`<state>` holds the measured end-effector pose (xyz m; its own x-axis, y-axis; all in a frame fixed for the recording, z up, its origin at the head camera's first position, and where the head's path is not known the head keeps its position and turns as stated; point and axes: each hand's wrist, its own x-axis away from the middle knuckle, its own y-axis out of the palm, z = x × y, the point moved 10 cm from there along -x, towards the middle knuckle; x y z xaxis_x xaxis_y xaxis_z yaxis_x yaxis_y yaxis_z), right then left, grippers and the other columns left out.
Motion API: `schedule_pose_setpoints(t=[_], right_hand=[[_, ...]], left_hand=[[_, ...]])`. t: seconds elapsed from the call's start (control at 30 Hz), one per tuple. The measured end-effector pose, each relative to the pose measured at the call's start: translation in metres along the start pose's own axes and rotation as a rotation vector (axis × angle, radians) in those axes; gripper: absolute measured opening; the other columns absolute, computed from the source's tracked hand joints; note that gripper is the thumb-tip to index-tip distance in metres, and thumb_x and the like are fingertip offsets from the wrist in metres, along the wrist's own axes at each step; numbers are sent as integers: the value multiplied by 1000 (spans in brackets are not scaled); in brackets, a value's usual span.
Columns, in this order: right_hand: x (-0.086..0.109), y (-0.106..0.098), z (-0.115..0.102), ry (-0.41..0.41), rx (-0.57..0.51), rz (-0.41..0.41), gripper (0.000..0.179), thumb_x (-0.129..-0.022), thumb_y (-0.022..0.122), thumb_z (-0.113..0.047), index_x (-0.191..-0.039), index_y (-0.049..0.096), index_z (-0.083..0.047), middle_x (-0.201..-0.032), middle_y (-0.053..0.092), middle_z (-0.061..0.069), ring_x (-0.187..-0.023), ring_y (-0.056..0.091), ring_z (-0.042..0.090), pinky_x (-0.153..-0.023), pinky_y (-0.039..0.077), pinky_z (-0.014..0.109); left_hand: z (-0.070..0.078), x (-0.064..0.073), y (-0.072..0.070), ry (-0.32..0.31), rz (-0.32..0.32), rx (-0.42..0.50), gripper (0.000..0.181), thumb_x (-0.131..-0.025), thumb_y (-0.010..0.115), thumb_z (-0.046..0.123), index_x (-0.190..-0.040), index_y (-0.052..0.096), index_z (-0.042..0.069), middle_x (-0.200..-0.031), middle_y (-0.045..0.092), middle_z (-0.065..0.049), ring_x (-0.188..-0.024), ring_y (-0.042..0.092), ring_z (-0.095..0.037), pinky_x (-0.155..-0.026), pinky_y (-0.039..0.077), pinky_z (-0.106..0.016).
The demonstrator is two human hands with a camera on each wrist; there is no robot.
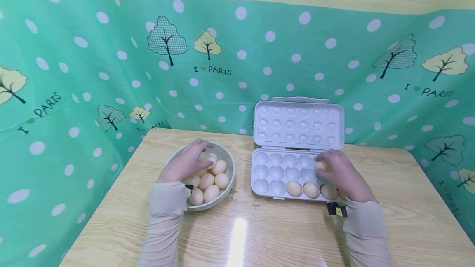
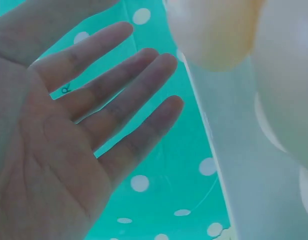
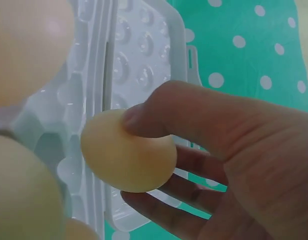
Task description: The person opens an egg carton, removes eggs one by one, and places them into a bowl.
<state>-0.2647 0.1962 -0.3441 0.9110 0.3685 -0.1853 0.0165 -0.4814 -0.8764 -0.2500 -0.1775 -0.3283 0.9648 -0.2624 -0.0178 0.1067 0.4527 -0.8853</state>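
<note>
Head view: a person sits at a wooden table (image 1: 259, 234) before a green dotted curtain (image 1: 92, 73). At 9 o'clock of the table's middle, a pale bowl (image 1: 229, 168) holds about eight eggs; the left hand (image 1: 185, 162) rests over them with fingers relaxed. At 3 o'clock stands an open white egg tray (image 1: 259, 176), its lid upright. The right hand (image 1: 343, 174) holds an egg (image 1: 322, 165) over the tray's right end. Three eggs (image 1: 311, 190) show in the near row; a fourth may be hidden. Most cups are unfilled, so the loading looks barely started.

Left wrist view: the palm (image 2: 59, 150) is spread wide, holding nothing; blurred eggs (image 2: 214, 30) sit at 1 o'clock.

Right wrist view: thumb and fingers (image 3: 189, 115) pinch the egg (image 3: 128, 151) above the tray's cups (image 3: 69, 110).
</note>
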Motion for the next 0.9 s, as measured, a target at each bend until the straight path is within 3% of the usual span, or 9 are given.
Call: schedule_pose_setpoints(t=[0.4,0.67,0.9], right_hand=[[0,-9,-22,-34,-4,80,27,-80,72,1,-106,67,4,-110,64,21,-108,56,40,-94,49,56],[2,-15,-35,-54,-5,115,27,-80,74,1,-106,67,1,-111,65,18,-106,56,36,-92,51,54],[1,-17,-50,-49,-31,132,31,-78,76,1,-108,67,-1,-113,64,17,-108,54,36,-91,51,54]], left_hand=[[30,7,-12,99,92,-59,43,-91,73,21,-130,60,10,-129,61,-4,-118,61,-25,-99,51,-44],[39,11,-18,118,127,-66,45,-91,73,20,-133,57,18,-133,59,1,-124,57,-22,-103,50,-42],[58,14,-21,204,157,-52,47,-90,74,14,-134,57,15,-134,59,-2,-126,56,-22,-104,49,-39]])
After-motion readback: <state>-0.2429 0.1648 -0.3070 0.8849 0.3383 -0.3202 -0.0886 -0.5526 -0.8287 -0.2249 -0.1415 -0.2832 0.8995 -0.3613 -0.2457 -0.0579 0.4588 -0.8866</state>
